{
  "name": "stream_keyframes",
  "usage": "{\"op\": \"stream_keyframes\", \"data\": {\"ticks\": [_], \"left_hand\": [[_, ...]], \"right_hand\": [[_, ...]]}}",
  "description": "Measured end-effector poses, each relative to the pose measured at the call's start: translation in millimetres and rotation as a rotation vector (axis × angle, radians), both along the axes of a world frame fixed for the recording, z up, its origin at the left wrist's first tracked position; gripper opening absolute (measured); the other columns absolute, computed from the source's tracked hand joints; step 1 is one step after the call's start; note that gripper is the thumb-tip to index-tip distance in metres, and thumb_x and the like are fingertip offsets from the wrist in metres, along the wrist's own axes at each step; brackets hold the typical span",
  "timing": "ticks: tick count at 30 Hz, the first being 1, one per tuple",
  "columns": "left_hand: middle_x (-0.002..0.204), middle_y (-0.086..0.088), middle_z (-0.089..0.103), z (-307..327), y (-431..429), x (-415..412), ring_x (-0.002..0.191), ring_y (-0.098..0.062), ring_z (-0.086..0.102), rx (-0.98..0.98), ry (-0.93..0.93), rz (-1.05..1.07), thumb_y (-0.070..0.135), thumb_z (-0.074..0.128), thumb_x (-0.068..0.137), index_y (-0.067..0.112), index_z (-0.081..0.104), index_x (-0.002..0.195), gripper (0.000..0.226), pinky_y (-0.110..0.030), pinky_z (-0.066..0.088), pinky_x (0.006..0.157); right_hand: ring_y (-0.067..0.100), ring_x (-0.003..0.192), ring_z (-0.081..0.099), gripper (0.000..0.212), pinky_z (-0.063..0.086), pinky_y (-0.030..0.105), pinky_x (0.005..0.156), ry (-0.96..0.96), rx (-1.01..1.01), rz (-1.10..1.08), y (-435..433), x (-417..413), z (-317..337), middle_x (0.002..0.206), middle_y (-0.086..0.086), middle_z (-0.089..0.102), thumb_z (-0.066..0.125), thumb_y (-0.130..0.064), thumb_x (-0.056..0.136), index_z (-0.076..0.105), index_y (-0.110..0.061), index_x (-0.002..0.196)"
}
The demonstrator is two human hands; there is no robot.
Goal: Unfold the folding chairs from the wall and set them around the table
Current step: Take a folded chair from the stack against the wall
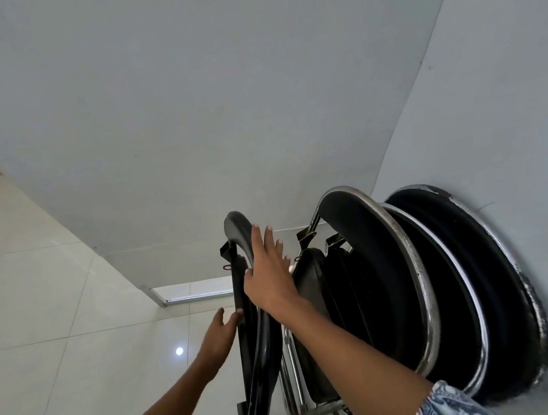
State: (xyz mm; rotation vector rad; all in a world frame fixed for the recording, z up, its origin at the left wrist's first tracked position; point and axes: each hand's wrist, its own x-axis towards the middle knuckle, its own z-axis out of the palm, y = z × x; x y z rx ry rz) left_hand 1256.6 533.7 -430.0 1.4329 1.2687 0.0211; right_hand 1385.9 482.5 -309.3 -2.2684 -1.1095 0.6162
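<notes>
Pulled-out black padded folding chair (pixel 251 341), still folded flat, stands upright just apart from the stack of black-cushioned, chrome-tube folding chairs (pixel 428 295). The stack leans on the pale grey wall (pixel 510 92) at the right edge of the glossy cream tile floor (pixel 36 305), near the corner. My right hand (pixel 269 277) is flat on the curved backrest rim, fingers straight and spread. My left hand (pixel 219 333) has straight fingers with the tips touching the chair's left edge. The chrome is scuffed. The chair's feet are probably on the tile, but that part is unclear.

Stacked chairs (pixel 412 276) against right wall (pixel 508 75)
</notes>
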Motion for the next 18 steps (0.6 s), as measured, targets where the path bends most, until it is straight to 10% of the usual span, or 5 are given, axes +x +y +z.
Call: {"op": "stream_keyframes", "data": {"ticks": [6,12,18], "left_hand": [[0.096,-0.009,0.075,-23.8,-22.3,11.1,0.086,-0.022,0.073,-0.23,-0.116,0.09,0.045,0.051,0.099,0.01,0.066,0.113,0.041,-0.028,0.057,0.064],[0.093,-0.008,0.075,-29.5,-25.9,17.7,0.087,-0.023,0.072,-0.109,-0.127,0.089,0.037,0.058,0.097,0.014,0.069,0.103,0.026,-0.044,0.06,0.084],[0.09,-0.004,0.072,-25.9,-29.2,29.5,0.078,-0.015,0.07,0.088,-0.077,0.105,0.023,0.065,0.092,0.008,0.066,0.109,0.023,-0.023,0.055,0.064]], "right_hand": [[0.032,0.148,-0.022,0.091,-0.007,0.048,0.122,-0.202,0.02,0.031,1.0,7.7,-11.9,0.162,0.011,-0.022,0.051,-0.001,0.09,-0.01,-0.011,0.155],[0.025,0.147,-0.026,0.089,-0.011,0.039,0.121,-0.118,0.052,0.053,-6.6,21.7,-13.9,0.163,0.007,-0.021,0.046,0.006,0.089,-0.013,-0.011,0.154],[0.024,0.147,-0.026,0.087,-0.008,0.041,0.122,-0.13,0.034,0.061,-8.8,24.4,-11.3,0.163,0.007,-0.022,0.046,0.002,0.092,-0.014,-0.011,0.154]]}}
